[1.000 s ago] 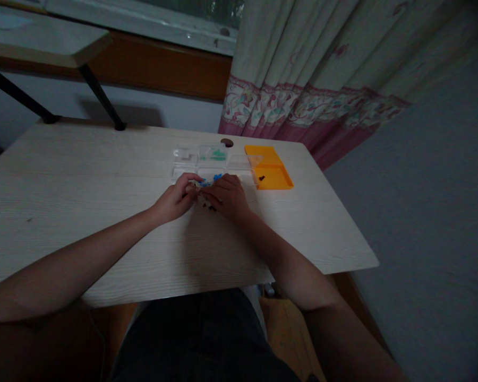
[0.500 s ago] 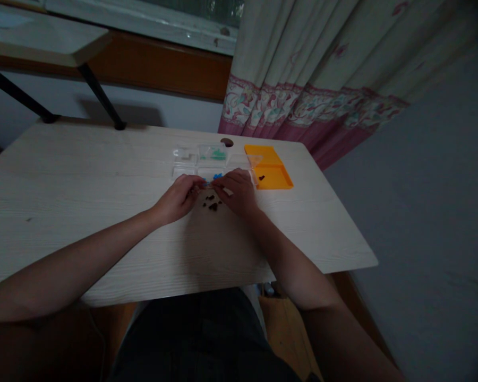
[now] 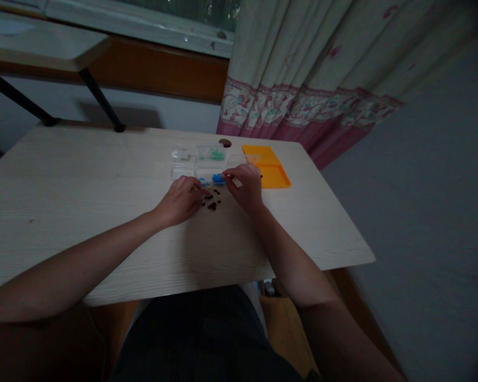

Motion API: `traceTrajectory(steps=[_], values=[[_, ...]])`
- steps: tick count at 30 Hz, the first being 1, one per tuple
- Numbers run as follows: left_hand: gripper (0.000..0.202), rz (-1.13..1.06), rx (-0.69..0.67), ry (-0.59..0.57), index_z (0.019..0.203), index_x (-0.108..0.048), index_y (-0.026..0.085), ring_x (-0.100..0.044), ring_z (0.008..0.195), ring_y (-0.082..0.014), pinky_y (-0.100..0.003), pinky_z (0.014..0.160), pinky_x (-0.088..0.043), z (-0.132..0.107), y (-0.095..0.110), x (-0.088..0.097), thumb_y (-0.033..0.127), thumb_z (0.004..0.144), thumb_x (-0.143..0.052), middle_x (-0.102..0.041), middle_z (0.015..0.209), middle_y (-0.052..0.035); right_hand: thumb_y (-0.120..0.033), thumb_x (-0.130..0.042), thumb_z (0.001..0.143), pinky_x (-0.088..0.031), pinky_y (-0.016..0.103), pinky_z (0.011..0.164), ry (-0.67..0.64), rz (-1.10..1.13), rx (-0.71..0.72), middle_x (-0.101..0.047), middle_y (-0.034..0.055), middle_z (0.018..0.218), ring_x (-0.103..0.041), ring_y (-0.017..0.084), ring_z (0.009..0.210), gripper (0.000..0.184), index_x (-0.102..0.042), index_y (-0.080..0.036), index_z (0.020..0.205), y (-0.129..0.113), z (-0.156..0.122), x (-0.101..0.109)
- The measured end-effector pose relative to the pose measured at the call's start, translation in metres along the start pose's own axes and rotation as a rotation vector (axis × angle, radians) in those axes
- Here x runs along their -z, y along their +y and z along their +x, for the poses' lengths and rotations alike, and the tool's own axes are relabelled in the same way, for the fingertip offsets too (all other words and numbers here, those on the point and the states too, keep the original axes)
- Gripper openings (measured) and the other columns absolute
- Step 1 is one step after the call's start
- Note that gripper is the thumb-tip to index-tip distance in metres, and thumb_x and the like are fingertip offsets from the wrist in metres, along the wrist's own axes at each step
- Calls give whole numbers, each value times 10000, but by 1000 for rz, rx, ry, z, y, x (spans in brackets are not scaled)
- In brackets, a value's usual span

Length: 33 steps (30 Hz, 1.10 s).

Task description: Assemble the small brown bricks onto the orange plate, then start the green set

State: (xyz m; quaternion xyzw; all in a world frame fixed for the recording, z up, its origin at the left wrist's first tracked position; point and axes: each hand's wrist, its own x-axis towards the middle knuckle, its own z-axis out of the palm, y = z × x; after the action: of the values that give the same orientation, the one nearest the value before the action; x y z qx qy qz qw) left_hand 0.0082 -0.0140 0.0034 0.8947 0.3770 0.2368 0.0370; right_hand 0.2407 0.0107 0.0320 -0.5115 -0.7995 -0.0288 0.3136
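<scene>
My left hand [image 3: 179, 200] rests low over the table, its loosely bent fingers apart at the left edge of a group of small dark brown pieces [image 3: 212, 206]. My right hand [image 3: 247, 185] is closed in a pinch just right of the blue pieces [image 3: 218, 179]; a tiny dark thing seems to show at its fingertips, too small to name. The blue pieces lie in a front compartment of a clear plastic box [image 3: 183, 173], partly hidden by my right hand. Green pieces [image 3: 216, 154] sit in a rear compartment.
An open orange case [image 3: 276, 178] lies right of the clear box, with a dark piece near my right hand. Behind it are a round hole [image 3: 225, 143] in the tabletop and a patterned curtain [image 3: 279, 106]. A raised shelf [image 3: 43, 45] on black legs stands back left.
My hands have moved apart. The left came down and toward me beside the brown pieces; the right shifted slightly right and up, uncovering more of the blue pieces.
</scene>
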Motion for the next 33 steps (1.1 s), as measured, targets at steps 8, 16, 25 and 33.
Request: traceTrajectory(steps=[8, 16, 25, 33], values=[[273, -52, 1, 13, 1129, -670, 237, -468, 1038, -265, -424, 906, -397, 0, -1, -2, 221, 892, -536, -539, 1092, -100, -417, -483, 955, -313, 342, 846, 13, -3, -18, -677, 24, 848, -544, 200, 897, 287, -719, -254, 945, 5, 0, -3], [211, -78, -2, 16, 1052, -680, 222, -475, 1024, -258, -416, 892, -395, 1, 0, 1, 234, 892, -543, -548, 1080, -98, -410, -479, 959, -321, 346, 843, 57, -12, -35, -686, 27, 868, -552, 205, 921, 283, -710, -249, 932, 7, 0, -2], [154, -74, -10, 6, 969, -679, 205, -494, 1001, -256, -414, 881, -397, 1, -2, 0, 296, 895, -579, -562, 1057, -93, -371, -559, 911, -339, 370, 865, 128, -47, -151, -680, 40, 934, -525, 224, 958, 190, -693, -241, 881, 20, -1, -8], [144, -72, -6, 23, 915, -662, 182, -496, 977, -248, -403, 861, -401, 2, -3, -2, 293, 899, -572, -578, 1029, -95, -367, -579, 873, -374, 402, 885, 77, -49, -341, -659, 74, 984, -509, 243, 980, 206, -737, -235, 859, 40, -1, -18]])
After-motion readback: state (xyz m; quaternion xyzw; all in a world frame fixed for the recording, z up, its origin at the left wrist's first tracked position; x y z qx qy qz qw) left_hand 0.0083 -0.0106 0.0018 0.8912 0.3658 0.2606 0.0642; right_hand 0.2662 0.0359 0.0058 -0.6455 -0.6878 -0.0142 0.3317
